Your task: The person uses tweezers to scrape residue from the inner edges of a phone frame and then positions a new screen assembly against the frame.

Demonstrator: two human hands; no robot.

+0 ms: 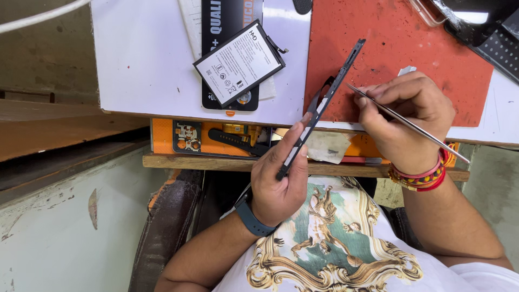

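We are at a small phone-repair bench: a stained red work mat (pixel 400 48) covers the white tabletop (pixel 146 59), a loose phone battery (pixel 239 63) lies on packaging, and a wooden shelf (pixel 216 161) below holds parts and a watch strap (pixel 238 141).

Shiny metal tweezers (pixel 411 125); dark, perhaps plastic phone frame (pixel 324 103); scuffed matt red mat (pixel 400 48).

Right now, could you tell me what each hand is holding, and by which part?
The left hand grips the lower end of a thin dark phone frame, held edge-on. The right hand pinches metal tweezers near their front half.
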